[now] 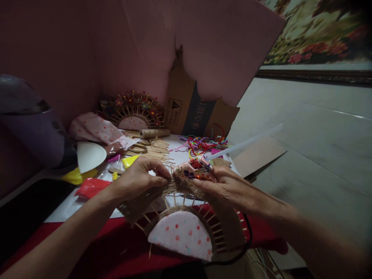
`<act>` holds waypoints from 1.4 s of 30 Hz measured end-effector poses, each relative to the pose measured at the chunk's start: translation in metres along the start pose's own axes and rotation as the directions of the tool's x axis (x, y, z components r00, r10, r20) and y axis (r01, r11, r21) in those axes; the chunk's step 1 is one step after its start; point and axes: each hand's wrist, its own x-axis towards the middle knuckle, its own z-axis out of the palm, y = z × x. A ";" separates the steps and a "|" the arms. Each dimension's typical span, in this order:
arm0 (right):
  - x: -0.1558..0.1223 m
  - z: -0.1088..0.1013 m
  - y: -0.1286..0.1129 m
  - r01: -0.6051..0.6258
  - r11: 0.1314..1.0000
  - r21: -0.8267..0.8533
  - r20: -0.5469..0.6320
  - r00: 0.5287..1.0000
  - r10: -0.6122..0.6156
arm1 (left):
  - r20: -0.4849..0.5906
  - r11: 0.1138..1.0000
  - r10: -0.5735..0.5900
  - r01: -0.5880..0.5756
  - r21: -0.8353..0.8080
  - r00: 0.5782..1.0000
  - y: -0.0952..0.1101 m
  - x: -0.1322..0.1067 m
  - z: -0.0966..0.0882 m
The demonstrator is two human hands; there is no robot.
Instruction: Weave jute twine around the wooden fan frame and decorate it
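Now left hand pinches twine band atop half-round fan, right hand closes round floral-covered glue gun; front end sits near left fingertips, slip could burn. Fan overhangs table at front edge; loosened pinch could drop it.

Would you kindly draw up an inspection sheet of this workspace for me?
Surface: white tabletop, crowded.
Job's things: half-round fan with a twine band; floral tool with a translucent stick.
Clutter: loose sticks, brown roll, tangled coloured strands, red packet; another fan behind.
Hands: left hand pinches at the twine band's upper edge; right hand grips the floral tool.
Cables: black cable beside the half-round fan; pale cables lower right.
Surroundings: pink wall, torn cardboard, flower picture.
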 end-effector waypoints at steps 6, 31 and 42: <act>0.002 -0.001 0.002 0.020 0.999 -0.029 0.024 1.000 -0.019 | 0.009 1.000 0.001 -0.001 0.008 1.000 0.000 0.001 0.000; 0.000 0.003 -0.006 -0.018 0.999 0.046 -0.046 0.999 0.021 | 0.008 1.000 0.004 -0.004 0.019 1.000 0.001 0.000 0.000; 0.000 0.005 -0.005 0.061 0.998 0.005 -0.025 0.998 -0.061 | -0.009 0.999 0.007 -0.006 0.038 1.000 0.001 0.000 0.000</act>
